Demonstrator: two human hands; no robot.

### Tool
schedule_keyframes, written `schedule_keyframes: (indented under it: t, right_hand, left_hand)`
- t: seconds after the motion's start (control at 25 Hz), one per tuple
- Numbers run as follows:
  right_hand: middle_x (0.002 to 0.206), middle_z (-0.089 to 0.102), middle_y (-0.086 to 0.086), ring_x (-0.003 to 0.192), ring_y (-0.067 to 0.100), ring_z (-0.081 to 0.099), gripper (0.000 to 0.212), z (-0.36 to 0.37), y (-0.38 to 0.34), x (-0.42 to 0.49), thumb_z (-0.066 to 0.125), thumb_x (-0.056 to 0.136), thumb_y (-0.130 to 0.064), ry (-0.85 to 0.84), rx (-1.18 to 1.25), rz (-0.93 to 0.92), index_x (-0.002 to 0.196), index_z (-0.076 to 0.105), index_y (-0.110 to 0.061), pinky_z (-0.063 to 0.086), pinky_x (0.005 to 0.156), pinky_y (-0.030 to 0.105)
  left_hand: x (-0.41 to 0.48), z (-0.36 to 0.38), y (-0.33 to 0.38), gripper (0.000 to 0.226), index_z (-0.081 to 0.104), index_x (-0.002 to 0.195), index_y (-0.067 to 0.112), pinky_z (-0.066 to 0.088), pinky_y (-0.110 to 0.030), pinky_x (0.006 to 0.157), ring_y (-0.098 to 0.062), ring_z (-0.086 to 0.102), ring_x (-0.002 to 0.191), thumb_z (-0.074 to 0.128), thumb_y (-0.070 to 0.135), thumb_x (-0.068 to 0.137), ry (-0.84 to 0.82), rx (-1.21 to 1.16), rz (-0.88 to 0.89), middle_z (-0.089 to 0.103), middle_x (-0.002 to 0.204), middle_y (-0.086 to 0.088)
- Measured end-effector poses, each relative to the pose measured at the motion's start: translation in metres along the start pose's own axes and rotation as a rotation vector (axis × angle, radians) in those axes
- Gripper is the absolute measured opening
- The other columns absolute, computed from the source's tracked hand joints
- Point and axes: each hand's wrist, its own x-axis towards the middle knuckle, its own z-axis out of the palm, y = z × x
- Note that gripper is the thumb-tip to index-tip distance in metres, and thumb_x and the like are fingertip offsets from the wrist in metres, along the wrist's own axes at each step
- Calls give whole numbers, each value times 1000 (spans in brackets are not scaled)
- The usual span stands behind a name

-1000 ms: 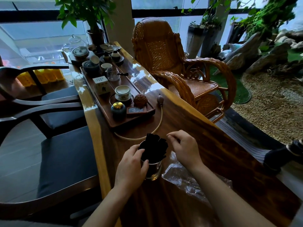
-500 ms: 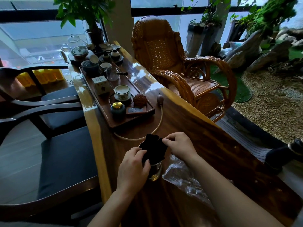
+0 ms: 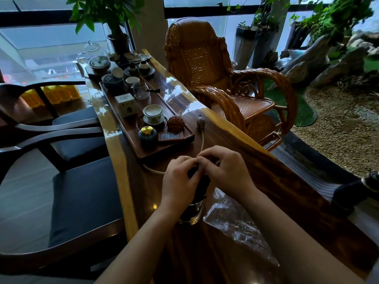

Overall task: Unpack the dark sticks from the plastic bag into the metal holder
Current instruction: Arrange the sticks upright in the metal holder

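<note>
A shiny metal holder (image 3: 191,213) stands on the dark wooden table (image 3: 276,181), with a bundle of dark sticks (image 3: 202,186) upright in it. My left hand (image 3: 178,183) and my right hand (image 3: 225,171) are cupped together over the tops of the sticks, fingertips touching, and they hide most of the bundle. A crumpled clear plastic bag (image 3: 235,224) lies flat on the table just right of the holder, under my right forearm.
A long wooden tea tray (image 3: 143,148) with cups, a small jar and a box lies beyond the holder. A pale tube (image 3: 202,140) curls between tray and hands. Dark chairs (image 3: 67,193) line the left side; a rattan rocking chair (image 3: 215,78) stands right.
My left hand rose from the holder's side to the stick tops. My right hand moved left to meet it, and both now close over the bundle.
</note>
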Motion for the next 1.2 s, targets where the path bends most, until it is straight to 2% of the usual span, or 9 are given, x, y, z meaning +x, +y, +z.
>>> schedule_keyframes:
  t: [0.12,0.24,0.32,0.4,0.64,0.84,1.0,1.12,1.2]
  right_hand:
    - [88,73,-11,83,1,70,12,-8,1,4,65,96,-27,-18,139,130,103,74,-25,55,69,16]
    - [93,74,-6,88,11,70,15,-11,27,-10,64,97,-28,-35,-9,404,106,75,-23,60,79,37]
    - [95,74,-7,90,13,71,16,-3,41,-27,68,93,-31,-149,-78,515,104,76,-23,60,83,42]
    - [93,74,-8,85,12,71,18,9,44,-38,72,90,-36,-181,-17,570,102,77,-23,61,81,42]
    - [83,76,-7,79,12,71,16,28,43,-37,66,93,-32,-44,-1,559,92,78,-21,61,74,45]
    - [76,73,-5,68,11,70,15,26,40,-36,65,94,-26,49,-80,459,86,75,-18,59,67,43]
    - [75,72,-7,69,8,70,11,22,39,-43,70,88,-31,-4,-27,480,85,75,-22,60,66,36]
    - [76,71,-9,74,4,67,21,32,35,-50,75,83,-45,-67,-85,511,86,73,-24,54,63,24]
    - [76,71,-10,72,6,68,14,37,33,-48,74,87,-39,-45,-69,538,85,74,-25,55,60,22]
  left_hand:
    - [8,-6,2,13,75,101,17,60,-36,76,-7,68,86,66,21,92,-3,-88,12,73,92,4]
    - [0,-16,-6,14,74,103,19,60,-31,79,-2,69,90,68,20,91,44,-123,-47,73,95,7]
    - [-6,-20,-10,16,72,105,21,59,-26,79,0,68,92,67,19,91,51,-120,-71,72,96,10]
    - [-11,-20,-12,15,72,105,22,59,-22,78,1,68,92,67,17,91,48,-122,-84,72,96,10]
    - [-18,-20,-14,16,74,106,16,59,-22,80,-3,69,94,68,14,91,41,-136,-117,74,99,4]
    - [-19,-20,-15,18,73,108,12,61,-31,82,-7,70,98,68,14,91,21,-132,-111,75,103,0]
    - [-21,-17,-15,18,73,108,13,61,-32,82,-7,70,97,68,15,91,9,-124,-101,75,103,0]
    - [-25,-15,-17,17,73,107,14,61,-30,81,-5,70,95,68,15,91,6,-119,-112,75,102,2]
    - [-27,-14,-17,16,74,106,15,60,-29,81,-4,69,94,68,15,91,2,-112,-111,75,101,3]
